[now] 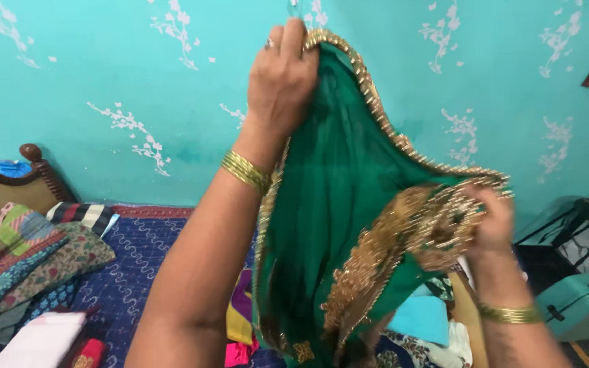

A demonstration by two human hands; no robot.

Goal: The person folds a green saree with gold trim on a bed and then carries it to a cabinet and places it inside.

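From the head camera, the left hand (282, 78) was raised high against the turquoise wall (103, 82), its fingers pinched shut on the gold-beaded border of a green cloth (328, 204). A ring showed on one finger and gold bangles (245, 170) circled that wrist. The cloth hung down from this grip in a long drape, its beaded edge running from the top down toward the right. The right hand (489, 221) sat lower and to the right, closed around a bunched section of the same gold trim, though it was blurred and its fingers were hard to make out; another set of gold bangles (509, 313) sat on that wrist.

Below the cloth lay a bed with a blue patterned bedspread (138, 266). A stack of folded printed fabrics (28, 259) rested at the left, near the dark wooden headboard (35, 167). A white folded piece (42, 341) lay at the lower left corner, and more bright clothes (240, 320) showed under the hanging cloth. A pale teal case (581, 303) stood at the far right, well apart from the bed.
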